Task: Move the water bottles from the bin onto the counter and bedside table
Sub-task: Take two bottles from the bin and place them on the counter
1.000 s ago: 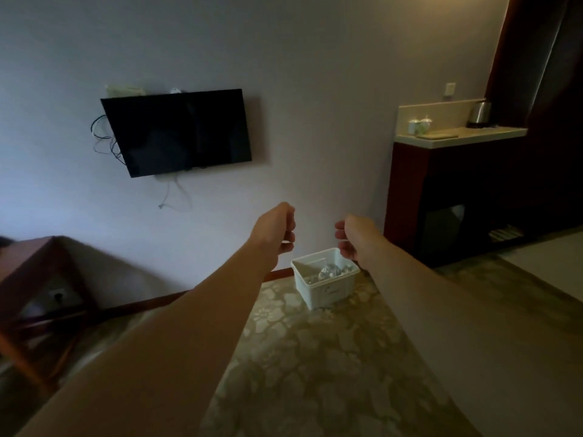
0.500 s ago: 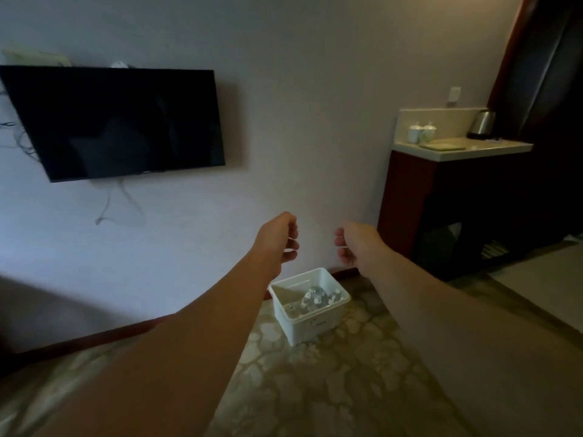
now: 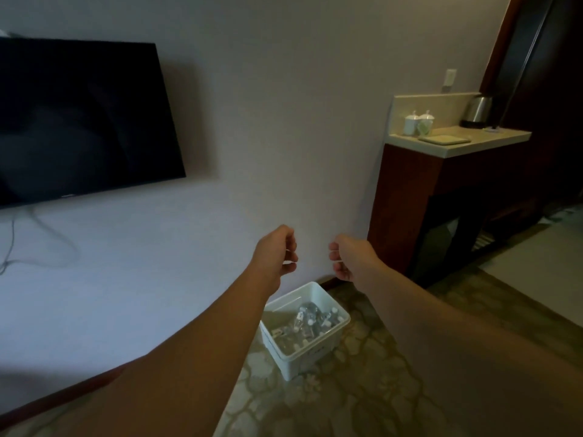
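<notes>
A white plastic bin (image 3: 310,354) stands on the patterned carpet by the wall, below my hands. Several clear water bottles (image 3: 310,321) with white caps lie piled inside it. My left hand (image 3: 276,252) and my right hand (image 3: 350,257) are stretched out in front of me, side by side in the air above the bin. Both have loosely curled fingers and hold nothing. The beige counter (image 3: 457,146) tops a dark wooden cabinet at the right. No bedside table is in view.
On the counter stand two white lidded cups (image 3: 418,121), a flat tray (image 3: 443,139) and a steel kettle (image 3: 478,111). A black TV (image 3: 79,121) hangs on the wall at the left, cables dangling below. Carpet lies between me and the bin.
The view has moved closer to the wall and bin; the bin now sits lower and larger in view. My hands keep the same curled pose, empty.
</notes>
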A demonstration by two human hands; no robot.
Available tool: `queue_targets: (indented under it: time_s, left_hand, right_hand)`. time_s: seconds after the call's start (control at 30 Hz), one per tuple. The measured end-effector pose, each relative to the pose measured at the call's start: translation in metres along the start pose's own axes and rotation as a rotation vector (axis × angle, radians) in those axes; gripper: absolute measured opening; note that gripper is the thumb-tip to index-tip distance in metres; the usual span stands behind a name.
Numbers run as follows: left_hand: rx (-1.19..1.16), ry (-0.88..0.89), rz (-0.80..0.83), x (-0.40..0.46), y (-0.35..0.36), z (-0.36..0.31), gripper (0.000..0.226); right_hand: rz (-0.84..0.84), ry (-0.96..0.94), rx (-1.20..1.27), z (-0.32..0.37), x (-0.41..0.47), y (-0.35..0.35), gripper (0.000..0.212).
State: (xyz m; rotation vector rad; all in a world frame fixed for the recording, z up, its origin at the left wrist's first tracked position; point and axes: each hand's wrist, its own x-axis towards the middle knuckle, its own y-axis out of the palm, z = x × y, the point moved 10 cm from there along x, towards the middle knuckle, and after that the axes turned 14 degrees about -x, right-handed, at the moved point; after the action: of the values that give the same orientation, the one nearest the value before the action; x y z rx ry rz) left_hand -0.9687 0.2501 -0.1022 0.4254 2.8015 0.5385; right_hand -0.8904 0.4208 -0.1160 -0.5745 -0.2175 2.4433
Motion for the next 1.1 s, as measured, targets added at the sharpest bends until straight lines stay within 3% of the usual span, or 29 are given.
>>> queue_targets:
  time_s: [0.3, 0.53, 0.8, 0.93, 1.1]
  left_hand:
    - [0.024, -0.07, -0.09, 0.213, -0.006, 0.065, 0.023]
    - [-0.051, -0.237, -0.21, 0.41, -0.031, 0.192, 0.03]
    - [-0.135, -0.445, -0.385, 0.559, -0.132, 0.417, 0.034]
    - [0.037, -0.612, -0.33, 0.608, -0.194, 0.56, 0.034]
    - [0.335, -0.826, -0.223, 0.657, -0.258, 0.716, 0.014]
  right_hand:
    - [0.034, 0.078, -0.077, -0.012, 0.226, 0.051, 0.025]
    - [0.109, 0.259, -0.212, -0.087, 0.444, 0.103, 0.026]
    - [0.114, 0.564, -0.244, -0.314, 0.613, 0.177, 0.027]
    - [0.096, 0.746, -0.225, -0.462, 0.669, 0.23, 0.032]
    - [0.092, 0.735, -0.217, -0.588, 0.763, 0.302, 0.027]
